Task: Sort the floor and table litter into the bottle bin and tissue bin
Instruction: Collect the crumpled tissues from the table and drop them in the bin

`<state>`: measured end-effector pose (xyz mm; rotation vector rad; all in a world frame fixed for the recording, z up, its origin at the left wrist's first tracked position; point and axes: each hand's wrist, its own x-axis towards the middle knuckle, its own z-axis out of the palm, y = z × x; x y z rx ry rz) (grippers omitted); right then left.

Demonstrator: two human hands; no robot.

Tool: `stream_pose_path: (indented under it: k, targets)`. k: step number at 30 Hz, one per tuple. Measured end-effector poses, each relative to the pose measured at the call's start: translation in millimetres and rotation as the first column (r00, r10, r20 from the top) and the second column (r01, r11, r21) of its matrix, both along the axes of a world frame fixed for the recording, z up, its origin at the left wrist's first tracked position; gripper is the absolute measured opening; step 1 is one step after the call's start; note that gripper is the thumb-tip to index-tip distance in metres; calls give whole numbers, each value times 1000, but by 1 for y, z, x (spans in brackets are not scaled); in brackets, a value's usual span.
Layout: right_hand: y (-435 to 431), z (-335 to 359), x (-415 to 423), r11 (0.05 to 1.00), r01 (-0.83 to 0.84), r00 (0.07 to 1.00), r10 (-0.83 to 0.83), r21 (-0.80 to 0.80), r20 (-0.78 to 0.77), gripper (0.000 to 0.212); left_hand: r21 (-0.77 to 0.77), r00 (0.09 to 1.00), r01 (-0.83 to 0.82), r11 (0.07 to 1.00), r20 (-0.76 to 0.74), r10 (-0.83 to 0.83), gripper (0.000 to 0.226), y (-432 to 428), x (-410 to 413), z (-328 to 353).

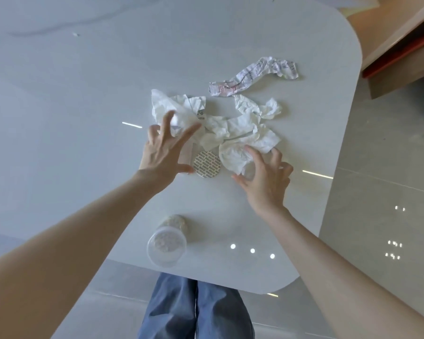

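Observation:
Several crumpled white tissues point(233, 128) lie in a loose heap in the middle of the white table point(83, 94). My left hand point(164, 150) hovers with spread fingers over the heap's left end, holding nothing. My right hand point(264, 177) has its fingertips on the tissue at the heap's near right edge, fingers loosely bent. A round foil seal point(206, 164) lies between my hands. A crumpled printed paper strip point(252, 75) lies beyond the tissues.
A clear plastic jar point(167, 243) stands near the table's front edge. A brown cardboard box with a red edge point(402, 52) sits off the table at the upper right. Glossy tiled floor point(377, 192) runs along the right.

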<state>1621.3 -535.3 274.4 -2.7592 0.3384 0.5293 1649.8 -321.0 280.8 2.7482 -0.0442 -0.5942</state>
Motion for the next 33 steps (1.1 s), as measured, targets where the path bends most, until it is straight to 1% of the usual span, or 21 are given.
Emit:
stream_pose_path:
  k: [2, 5, 7, 9, 11, 13, 15, 17, 20, 22, 23, 25, 27, 29, 30, 31, 33]
  targets:
    - [-1, 2, 2, 1000, -15, 1000, 15, -16, -2, 53, -38, 1000, -2, 999, 27, 3, 77, 0, -4, -3]
    - [-6, 5, 4, 999, -30, 999, 29, 26, 40, 48, -138, 995, -54, 989, 73, 64, 49, 3, -11, -8]
    - [-11, 7, 6, 999, -31, 998, 29, 39, 53, 50, -180, 991, -90, 980, 81, 106, 34, 6, -13, -9]
    - [-15, 8, 10, 999, -52, 998, 51, 14, 36, 53, -204, 987, -143, 968, 48, 156, 22, 7, -13, -9]
    - [-17, 8, 14, 997, -76, 997, 76, -18, 13, 53, -213, 978, -206, 955, -8, 209, 15, 7, -13, -8]
    - [-18, 8, 17, 997, -79, 997, 79, -9, -5, 50, -217, 972, -233, 948, -44, 229, 13, 8, -16, -4]
    - [-19, 11, 14, 997, -70, 997, 70, 24, -22, 48, -235, 981, -193, 953, -20, 194, 8, 8, -22, 1]
    - [-18, 15, 7, 996, -62, 998, 63, 58, -26, 45, -275, 989, -123, 953, 48, 142, 8, 7, -29, 7]
    - [-13, 23, -9, 995, -57, 998, 56, 76, 18, 40, -278, 992, -57, 959, 94, 86, 19, 3, -36, 20]
    - [-9, 26, -17, 998, -56, 996, 54, 36, 65, 34, -188, 995, -35, 982, 80, 51, 38, 0, -38, 26]
    - [-9, 27, -19, 998, -58, 998, 58, 4, 39, 35, -122, 997, -25, 992, 69, 33, 51, -2, -38, 27]
    - [-9, 29, -21, 997, -77, 992, 74, -22, -104, 48, 9, 998, 21, 1000, 66, -22, 74, -5, -36, 27]
    - [-10, 36, -20, 996, -87, 963, 93, 36, -253, 73, 106, 991, 76, 991, 103, -87, 92, -9, -30, 23]
    - [-8, 46, -19, 991, -48, 925, 91, 124, -368, 101, 122, 989, 102, 987, 99, -115, 113, -13, -23, 17]
    - [-7, 49, -18, 986, -12, 912, 78, 165, -402, 110, 110, 991, 109, 988, 66, -117, 122, -15, -20, 15]
    - [-6, 50, -18, 979, 36, 908, 52, 201, -415, 113, 104, 993, 115, 988, 26, -118, 128, -17, -17, 12]
    - [-3, 44, -18, 958, 143, 917, -34, 248, -397, 106, 121, 987, 153, 981, -55, -148, 133, -19, -13, 6]
